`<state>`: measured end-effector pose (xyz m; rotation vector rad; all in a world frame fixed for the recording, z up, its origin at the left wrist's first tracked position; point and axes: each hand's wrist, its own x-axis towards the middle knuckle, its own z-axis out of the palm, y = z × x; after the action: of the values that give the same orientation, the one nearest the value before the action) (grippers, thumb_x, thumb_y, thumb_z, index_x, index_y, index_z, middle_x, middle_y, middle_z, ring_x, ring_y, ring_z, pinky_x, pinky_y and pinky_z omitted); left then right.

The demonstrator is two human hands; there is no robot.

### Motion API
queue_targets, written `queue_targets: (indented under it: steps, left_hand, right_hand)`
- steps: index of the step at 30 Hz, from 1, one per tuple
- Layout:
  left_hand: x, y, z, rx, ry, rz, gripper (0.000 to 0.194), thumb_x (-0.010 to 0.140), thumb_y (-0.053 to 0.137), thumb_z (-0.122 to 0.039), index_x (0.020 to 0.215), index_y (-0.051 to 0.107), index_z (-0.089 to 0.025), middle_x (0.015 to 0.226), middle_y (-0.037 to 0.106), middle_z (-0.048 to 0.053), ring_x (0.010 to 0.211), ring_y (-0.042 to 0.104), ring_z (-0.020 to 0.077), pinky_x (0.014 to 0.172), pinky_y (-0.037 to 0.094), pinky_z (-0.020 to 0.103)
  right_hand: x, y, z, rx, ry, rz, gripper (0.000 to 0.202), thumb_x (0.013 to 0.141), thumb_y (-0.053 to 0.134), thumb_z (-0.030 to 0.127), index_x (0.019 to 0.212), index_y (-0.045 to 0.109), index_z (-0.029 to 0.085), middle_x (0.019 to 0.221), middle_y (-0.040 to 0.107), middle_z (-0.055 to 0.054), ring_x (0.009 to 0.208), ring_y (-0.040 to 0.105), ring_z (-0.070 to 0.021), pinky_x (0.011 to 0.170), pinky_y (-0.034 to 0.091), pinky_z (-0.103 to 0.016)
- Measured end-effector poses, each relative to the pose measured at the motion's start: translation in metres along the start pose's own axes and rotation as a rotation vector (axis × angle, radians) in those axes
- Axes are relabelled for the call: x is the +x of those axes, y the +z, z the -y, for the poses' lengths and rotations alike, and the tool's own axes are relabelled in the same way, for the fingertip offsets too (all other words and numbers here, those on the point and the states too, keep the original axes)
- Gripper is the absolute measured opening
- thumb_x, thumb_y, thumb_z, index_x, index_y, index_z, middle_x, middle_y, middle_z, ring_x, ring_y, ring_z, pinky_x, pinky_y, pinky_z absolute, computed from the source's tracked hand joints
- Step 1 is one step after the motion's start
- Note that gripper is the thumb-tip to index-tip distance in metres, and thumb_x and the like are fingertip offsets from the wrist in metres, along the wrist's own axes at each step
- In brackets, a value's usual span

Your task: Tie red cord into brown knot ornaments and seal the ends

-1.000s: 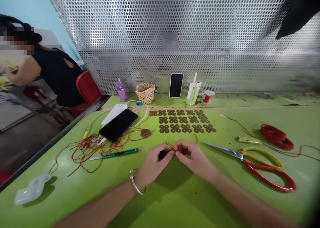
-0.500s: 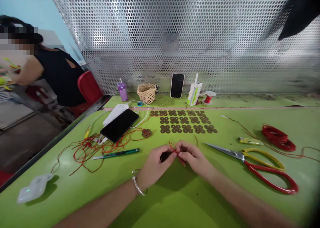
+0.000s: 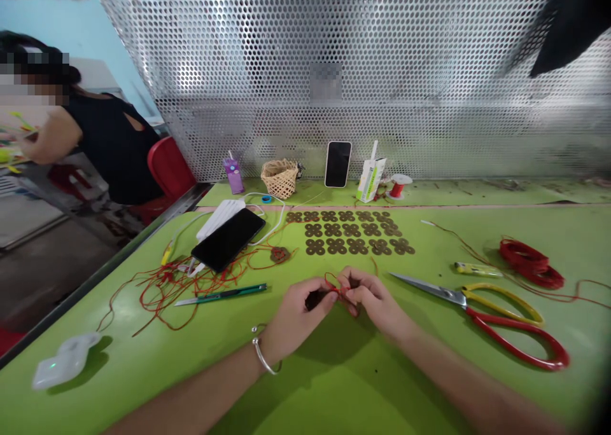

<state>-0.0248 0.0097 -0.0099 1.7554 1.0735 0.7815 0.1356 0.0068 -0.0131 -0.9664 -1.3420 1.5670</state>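
A thin red cord point(image 3: 330, 277) is pinched between my two hands, with a small loop of it standing up above the fingertips. My left hand point(image 3: 305, 304), a silver bangle on its wrist, is closed on the cord with thumb and forefinger. From the other side my right hand point(image 3: 370, 298) pinches the same cord, close to the left fingertips. Whatever lies under the fingers is mostly hidden. Beyond the hands, brown round coins point(image 3: 353, 246) lie in rows, grouped in clusters. A coin piece bound with red cord point(image 3: 279, 254) rests to the left.
Scissors point(image 3: 465, 298) with red and yellow handles, a lighter point(image 3: 477, 269) and a red cord bundle point(image 3: 532, 263) lie right. Left are a green cutter knife point(image 3: 229, 293), tangled red cords point(image 3: 157, 295) and a black phone point(image 3: 229, 239). A basket point(image 3: 279, 179) stands behind; a person point(image 3: 109, 142) sits far left.
My right hand has shifted slightly to the right and its fingers have changed position on the cord. The loop has moved a little. My left hand stays nearly in place.
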Motion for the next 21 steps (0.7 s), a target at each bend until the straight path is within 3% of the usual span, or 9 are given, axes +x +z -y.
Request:
queue_targets:
  steps: [4,9,13,17,21]
  left_hand:
    - [0.0016,0.0003,0.0026,-0.024,-0.009,-0.058,0.019,0.084,0.05,-0.031,0.075,0.059,-0.017,0.068,0.057,-0.001,0.065,0.05,0.013,0.06,0.038,0.023]
    - [0.0004,0.0002,0.0013,-0.005,0.002,-0.038,0.022,0.085,0.05,-0.033,0.073,0.058,-0.016,0.066,0.054,-0.002,0.062,0.047,0.0123,0.057,0.036,0.022]
    - [0.0009,-0.0004,-0.0001,-0.029,-0.006,-0.064,0.022,0.084,0.05,-0.033,0.072,0.057,-0.016,0.065,0.054,-0.002,0.062,0.046,0.012,0.058,0.036,0.022]
    - [0.0034,-0.0011,0.0006,-0.044,-0.016,-0.086,0.024,0.083,0.05,-0.035,0.069,0.055,-0.016,0.064,0.054,-0.002,0.061,0.046,0.0122,0.058,0.036,0.023]
    - [0.0028,-0.0008,0.0015,-0.029,-0.012,-0.046,0.024,0.084,0.049,-0.034,0.07,0.058,-0.016,0.066,0.058,-0.001,0.062,0.05,0.0132,0.059,0.039,0.024]
  right_hand:
    - [0.0004,-0.0003,0.0017,-0.027,-0.007,0.042,0.017,0.075,0.052,0.032,0.069,0.043,0.02,0.051,0.038,0.007,0.045,0.035,-0.0077,0.047,0.028,-0.023]
    - [0.0008,-0.0008,-0.0013,-0.106,-0.006,-0.015,0.031,0.077,0.059,0.048,0.08,0.049,0.019,0.056,0.039,0.007,0.046,0.035,-0.0077,0.044,0.028,-0.022]
    - [0.0008,-0.0025,-0.0017,-0.14,0.006,-0.046,0.032,0.079,0.057,0.05,0.078,0.053,0.018,0.053,0.04,0.006,0.046,0.035,-0.0079,0.045,0.028,-0.022]
    - [0.0006,-0.0034,-0.0011,0.049,0.002,-0.015,0.032,0.079,0.059,0.049,0.076,0.057,0.017,0.049,0.04,0.007,0.045,0.035,-0.0071,0.046,0.027,-0.022]
    - [0.001,-0.0038,-0.0011,0.06,0.018,-0.003,0.04,0.077,0.059,0.051,0.096,0.064,0.016,0.051,0.046,0.005,0.046,0.036,-0.0081,0.047,0.028,-0.023]
